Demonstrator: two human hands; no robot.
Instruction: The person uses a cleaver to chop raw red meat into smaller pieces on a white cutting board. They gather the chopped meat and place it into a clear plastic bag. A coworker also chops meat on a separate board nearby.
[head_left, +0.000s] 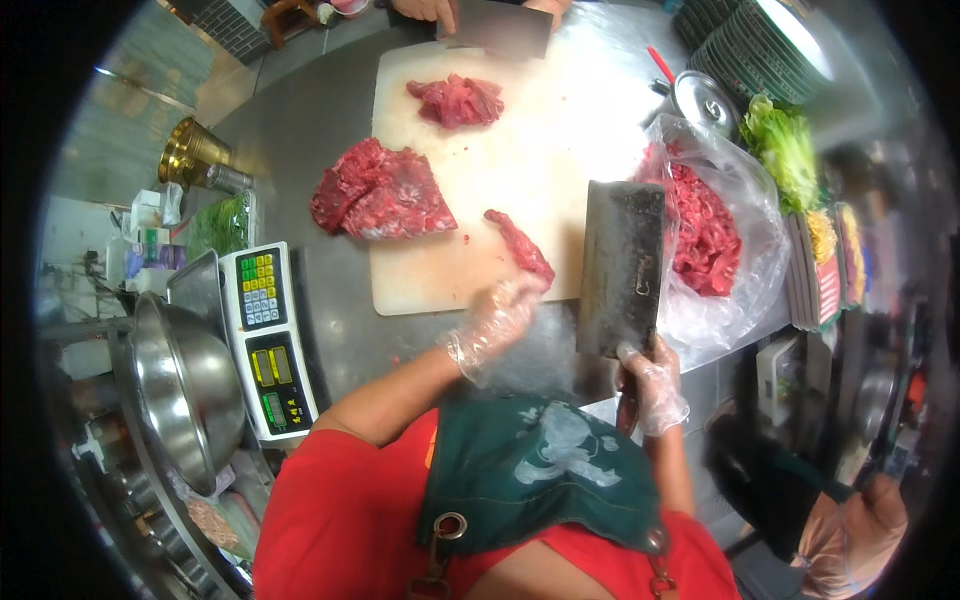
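Note:
My left hand (499, 322), in a clear plastic glove, has its fingers at the near end of a narrow strip of raw red meat (519, 241). The strip lies on a white cutting board (420, 277). My right hand (658, 386), gloved too, grips the handle of a broad dark cleaver (622, 262), whose blade points away from me over the board's right edge. A large slab of raw meat (382, 195) rests across the board's left edge. Farther back is a smaller pile of meat pieces (459, 101). An opened clear plastic bag (757, 217) holds cut red meat (701, 232).
Across the table, another person's hands (424, 9) hold a second cleaver (495, 28). A digital scale (270, 345) and a steel bowl (187, 390) are at left. Lettuce (780, 150), a lidded metal pot (705, 105) and stacked plates (757, 56) stand right. Another person (847, 532) is at lower right.

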